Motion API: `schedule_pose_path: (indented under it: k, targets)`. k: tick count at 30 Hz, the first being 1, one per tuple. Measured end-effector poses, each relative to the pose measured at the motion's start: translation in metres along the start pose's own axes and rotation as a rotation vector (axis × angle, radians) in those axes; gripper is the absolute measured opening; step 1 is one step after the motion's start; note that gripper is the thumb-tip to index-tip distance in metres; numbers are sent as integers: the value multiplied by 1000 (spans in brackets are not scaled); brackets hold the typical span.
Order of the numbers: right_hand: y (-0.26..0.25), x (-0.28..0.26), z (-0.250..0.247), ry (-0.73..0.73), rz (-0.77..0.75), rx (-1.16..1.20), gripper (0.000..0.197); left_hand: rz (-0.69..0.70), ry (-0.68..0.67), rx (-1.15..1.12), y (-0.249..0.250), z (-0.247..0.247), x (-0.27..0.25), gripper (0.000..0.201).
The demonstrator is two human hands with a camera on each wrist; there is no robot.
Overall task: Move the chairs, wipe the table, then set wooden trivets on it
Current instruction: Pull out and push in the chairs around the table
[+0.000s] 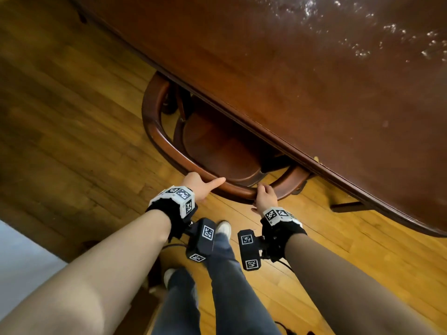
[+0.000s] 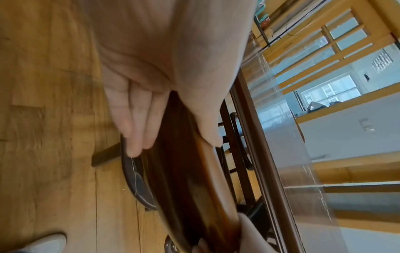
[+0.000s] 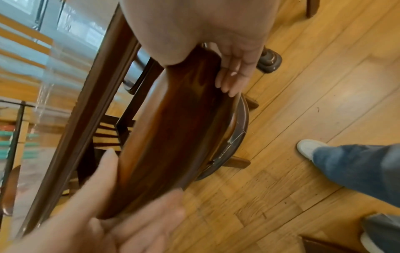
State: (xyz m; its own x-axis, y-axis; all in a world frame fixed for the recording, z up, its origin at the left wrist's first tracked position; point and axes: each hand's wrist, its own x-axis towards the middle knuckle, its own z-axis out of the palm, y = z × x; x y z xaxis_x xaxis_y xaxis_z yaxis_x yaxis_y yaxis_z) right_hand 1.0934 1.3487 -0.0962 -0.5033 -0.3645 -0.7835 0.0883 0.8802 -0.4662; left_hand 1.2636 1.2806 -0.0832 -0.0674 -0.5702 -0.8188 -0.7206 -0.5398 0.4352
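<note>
Both hands are on the curved back rail of a dark wooden chair [image 1: 183, 141] that is tucked under the long edge of the table [image 1: 314, 81]. The chair's seat sits mostly beneath the tabletop, with only the rounded back and part of the seat showing past the edge.

The left hand [image 1: 199, 186] grips the rail on its left part: the thumb lies along the inner side of the rail, and the left wrist view shows the fingers [image 2: 134, 123] wrapped down the outer side. The right hand [image 1: 266, 195] holds the rail just beside it, further to the right, fingers [image 3: 232, 75] curled over the outer face and the thumb on the inner face. The two hands are near each other but apart.

The table's surface is glossy reddish brown and catches bright speckled reflections toward its far right. The person stands on a wooden plank floor [image 1: 72, 105] in jeans and pale shoes [image 1: 223, 227], one foot forward near the chair. Marker-covered bands sit on both wrists.
</note>
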Motion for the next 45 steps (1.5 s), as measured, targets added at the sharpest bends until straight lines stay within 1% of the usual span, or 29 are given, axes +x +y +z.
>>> schedule_pose_path:
  k: [2,4,5,7,10,13,16,18,22,24,26,29,32,35,39,43,45]
  targets:
    - [-9,-3,-10,5,12,-143,47,3,-81,119,0,-11,0,70]
    - [-23,-11,-20,72,-27,-292,47,12,-121,218,-4,-24,0,73]
    - [-32,-17,-23,105,-63,-324,46,6,-131,245,-6,-32,0,71]
    - [-54,-25,-20,128,-168,-310,38,8,-126,247,-5,-51,-3,62]
    - [-91,-36,10,58,-301,-259,27,23,-82,179,-6,-86,-6,47]
    - [-126,-49,64,-53,-361,-249,20,55,7,70,-14,-130,-4,40]
    - [-160,-62,134,-203,-361,-256,21,72,94,-74,-32,-190,0,30]
    - [-182,-73,173,-257,-362,-256,19,77,121,-91,-43,-230,5,27]
    - [-229,-102,261,-379,-340,-307,16,80,148,-103,-69,-334,16,27]
    - [-254,-115,302,-427,-320,-311,15,108,210,-121,-79,-386,20,28]
    - [-278,-126,336,-454,-310,-318,14,133,260,-127,-87,-430,23,29]
    - [-314,-139,379,-503,-265,-313,9,148,290,-173,-94,-481,33,28]
    - [-351,-140,426,-510,-279,-346,10,168,304,-189,-101,-528,52,28]
    - [-391,-133,474,-524,-304,-357,13,156,329,-185,-104,-577,80,28]
    - [-463,-122,543,-560,-333,-369,20,157,385,-153,-96,-666,121,29]
    - [-537,-117,600,-610,-364,-385,10,144,450,-145,-79,-752,151,29]
    - [-580,-117,630,-637,-350,-375,10,157,487,-150,-67,-797,167,30]
